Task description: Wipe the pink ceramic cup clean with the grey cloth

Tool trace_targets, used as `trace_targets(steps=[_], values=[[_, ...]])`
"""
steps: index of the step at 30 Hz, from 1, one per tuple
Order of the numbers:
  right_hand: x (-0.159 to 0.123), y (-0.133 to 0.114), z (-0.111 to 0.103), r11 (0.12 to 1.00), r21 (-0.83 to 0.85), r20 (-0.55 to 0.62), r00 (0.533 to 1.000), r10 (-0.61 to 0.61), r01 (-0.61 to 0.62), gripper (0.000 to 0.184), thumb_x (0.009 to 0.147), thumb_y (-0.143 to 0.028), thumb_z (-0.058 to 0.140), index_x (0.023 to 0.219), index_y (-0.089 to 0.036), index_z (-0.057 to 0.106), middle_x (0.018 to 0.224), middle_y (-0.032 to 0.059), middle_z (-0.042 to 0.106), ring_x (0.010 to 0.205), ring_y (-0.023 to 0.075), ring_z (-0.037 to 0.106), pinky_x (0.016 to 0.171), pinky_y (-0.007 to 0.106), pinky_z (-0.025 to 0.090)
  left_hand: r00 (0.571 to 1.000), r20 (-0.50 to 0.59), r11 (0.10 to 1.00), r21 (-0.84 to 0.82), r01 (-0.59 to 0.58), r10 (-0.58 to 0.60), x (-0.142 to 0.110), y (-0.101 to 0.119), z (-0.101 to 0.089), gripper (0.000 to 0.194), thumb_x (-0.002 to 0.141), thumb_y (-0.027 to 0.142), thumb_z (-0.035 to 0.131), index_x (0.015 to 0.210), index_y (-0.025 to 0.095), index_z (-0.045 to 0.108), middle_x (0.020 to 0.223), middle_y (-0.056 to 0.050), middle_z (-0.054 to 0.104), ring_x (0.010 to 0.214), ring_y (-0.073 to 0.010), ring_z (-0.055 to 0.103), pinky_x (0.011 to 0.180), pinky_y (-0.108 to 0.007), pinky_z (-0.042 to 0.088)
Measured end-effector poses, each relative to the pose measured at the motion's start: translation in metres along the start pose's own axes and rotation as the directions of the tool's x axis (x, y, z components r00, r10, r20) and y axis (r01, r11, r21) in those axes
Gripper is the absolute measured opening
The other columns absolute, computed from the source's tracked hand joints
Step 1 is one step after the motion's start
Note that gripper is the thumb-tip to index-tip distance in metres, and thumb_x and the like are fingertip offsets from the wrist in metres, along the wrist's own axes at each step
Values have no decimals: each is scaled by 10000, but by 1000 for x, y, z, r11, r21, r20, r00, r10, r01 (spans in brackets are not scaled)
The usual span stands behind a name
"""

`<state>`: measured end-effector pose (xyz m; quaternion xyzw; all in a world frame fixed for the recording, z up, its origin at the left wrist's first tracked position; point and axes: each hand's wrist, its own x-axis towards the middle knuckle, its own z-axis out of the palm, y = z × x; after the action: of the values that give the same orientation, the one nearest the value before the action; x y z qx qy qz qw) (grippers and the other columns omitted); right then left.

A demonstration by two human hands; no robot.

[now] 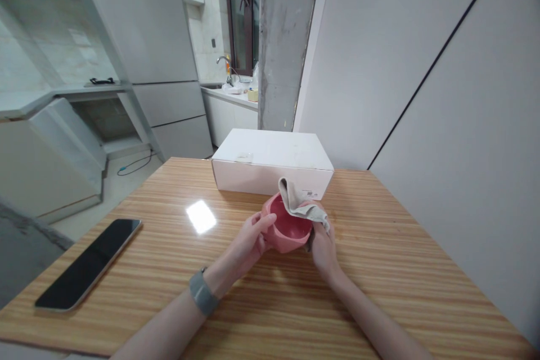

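My left hand (252, 241) grips the near left side of a pink bowl (288, 230), which is tilted toward me just above the wooden table (379, 281). My right hand (323, 244) holds a beige cloth (300, 201) against the bowl's right rim, with the cloth draped over the edge and partly inside. A grey band sits on my left wrist.
A closed white cardboard box (272, 160) lies just behind the bowl. A dark phone (89, 263) rests face up near the table's left edge. A white wall runs close along the right side. A fridge (152, 50) and kitchen counter stand beyond the table.
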<state>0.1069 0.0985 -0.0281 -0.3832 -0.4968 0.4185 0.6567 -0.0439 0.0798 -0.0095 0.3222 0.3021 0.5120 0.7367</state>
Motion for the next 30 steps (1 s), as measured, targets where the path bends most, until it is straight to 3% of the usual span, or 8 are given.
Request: trace_targets(steps=[6, 10, 13, 16, 20, 23, 25, 30], values=[[6, -2, -3, 999, 4, -43, 998, 46, -46, 228, 784, -423, 602, 826, -214, 683, 859, 22, 704, 904, 239, 621, 837, 346, 472, 986, -96, 981, 123, 151, -139, 2, 3, -1, 385, 741, 396, 689, 1014, 128, 649, 839, -83, 712, 652, -176, 647, 533, -285, 552], [6, 4, -3, 990, 76, -51, 991, 121, -117, 259, 776, -453, 619, 834, -210, 685, 616, -16, 651, 649, 192, 618, 667, 313, 509, 988, -134, 991, 101, 93, -79, 4, 2, -3, 387, 748, 407, 679, 990, 106, 648, 839, -108, 712, 686, -201, 661, 541, -297, 562], [5, 11, -2, 974, 137, -69, 979, 193, -182, 299, 784, -484, 609, 860, -207, 691, 529, -31, 618, 551, 174, 604, 577, 291, 511, 992, -123, 999, 46, -8, 14, 4, 3, -2, 409, 725, 342, 722, 1061, 136, 612, 983, -109, 698, 824, -232, 675, 631, -327, 580], [3, 13, 3, 955, 229, -105, 971, 216, -188, 304, 763, -455, 638, 967, -234, 686, 837, 6, 727, 832, 200, 671, 754, 322, 530, 983, -128, 991, -1, -135, 133, 3, 6, 0, 425, 708, 266, 748, 1083, 156, 580, 1115, -103, 655, 963, -234, 648, 770, -364, 575], [2, 10, 7, 933, 296, -68, 970, 232, -203, 391, 782, -444, 612, 1130, -265, 636, 1179, 20, 658, 1135, 226, 577, 978, 401, 438, 968, -178, 984, -2, -179, 176, 3, 9, -2, 551, 699, 214, 754, 1194, 228, 512, 1249, -76, 586, 1062, -235, 605, 797, -358, 571], [5, 6, 2, 953, 256, -29, 985, 172, -159, 381, 814, -443, 577, 1150, -270, 627, 1203, 14, 644, 1207, 210, 521, 1060, 403, 351, 988, -91, 988, -84, -131, 123, 3, 10, -4, 583, 777, 251, 688, 1299, 304, 434, 1346, -42, 523, 1143, -221, 557, 814, -330, 563], [8, 4, -3, 969, 214, 3, 992, 125, -123, 342, 810, -422, 590, 1116, -280, 644, 1167, 4, 662, 1192, 202, 530, 1068, 385, 341, 998, 3, 988, -138, -62, 64, 2, 9, -5, 487, 833, 320, 623, 1290, 250, 470, 1316, -69, 553, 1138, -220, 562, 828, -314, 553], [9, 3, -5, 963, 218, -18, 986, 165, -157, 295, 796, -480, 576, 946, -257, 696, 942, 11, 725, 976, 221, 646, 899, 353, 486, 986, 166, 982, -190, 12, 21, -4, 8, -2, 520, 783, 245, 671, 1271, 197, 497, 1237, -89, 610, 1118, -222, 576, 893, -307, 510]])
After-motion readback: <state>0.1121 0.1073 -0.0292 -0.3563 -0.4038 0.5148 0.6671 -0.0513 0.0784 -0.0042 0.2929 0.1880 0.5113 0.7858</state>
